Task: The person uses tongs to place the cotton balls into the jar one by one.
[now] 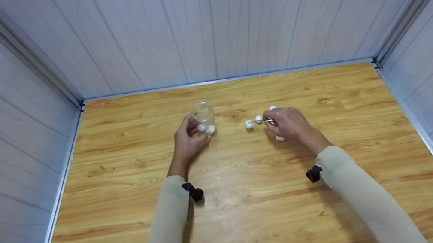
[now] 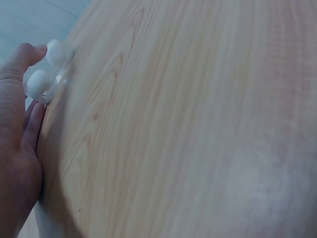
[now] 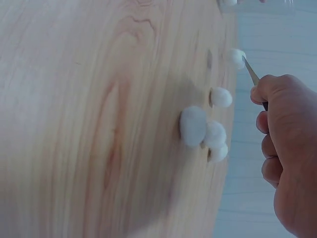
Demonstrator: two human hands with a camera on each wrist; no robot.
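A small clear glass jar (image 1: 204, 115) stands upright on the wooden table (image 1: 255, 202), left of centre, with two white cotton balls (image 1: 210, 129) inside at the bottom. My left hand (image 1: 191, 133) grips the jar from the side; in the left wrist view, the left hand (image 2: 20, 124) is against the jar (image 2: 55, 74). My right hand (image 1: 274, 122) pinches metal tweezers (image 1: 265, 120) pointing left. In the right wrist view, the tweezers (image 3: 250, 72) have their tips at one cotton ball (image 3: 236, 58). Whether that ball is lifted, I cannot tell.
Several loose cotton balls (image 3: 194, 126) lie on the table beside my right hand, one of them (image 1: 279, 138) under my palm's near side. Pale panelled walls (image 1: 201, 24) close the table in at the back and on both sides.
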